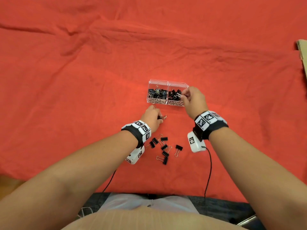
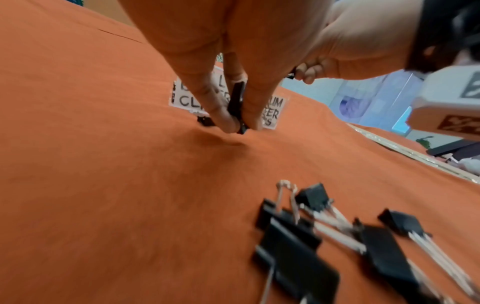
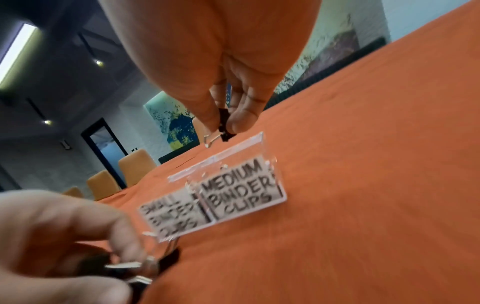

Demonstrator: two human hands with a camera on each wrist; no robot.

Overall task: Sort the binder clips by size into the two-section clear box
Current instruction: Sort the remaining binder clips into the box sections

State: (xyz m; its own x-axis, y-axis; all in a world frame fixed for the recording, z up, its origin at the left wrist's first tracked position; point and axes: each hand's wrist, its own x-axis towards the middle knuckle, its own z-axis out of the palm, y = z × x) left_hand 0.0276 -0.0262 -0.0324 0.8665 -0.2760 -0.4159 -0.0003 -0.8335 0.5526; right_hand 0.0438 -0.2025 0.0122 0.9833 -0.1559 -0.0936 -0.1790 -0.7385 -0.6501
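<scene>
A clear two-section box [image 1: 167, 83] stands on the orange cloth, labelled small binder clips on the left half and medium binder clips [image 3: 241, 189] on the right; both halves hold black clips. My right hand [image 1: 184, 95] hovers over the medium section and pinches a black binder clip [image 3: 224, 127] between thumb and fingers. My left hand [image 1: 155, 113] sits just in front of the box and pinches another black clip [image 2: 237, 107] against the cloth, with a second small clip [image 2: 205, 121] beside its fingertips. Several loose black clips [image 1: 163, 147] lie nearer my body.
The orange cloth [image 1: 83, 80] covers the whole table. A cardboard edge [image 1: 303, 50] shows at the far right. Wrist camera cables [image 1: 209, 171] trail back toward my body. Orange chairs [image 3: 135, 164] stand beyond the table's far end.
</scene>
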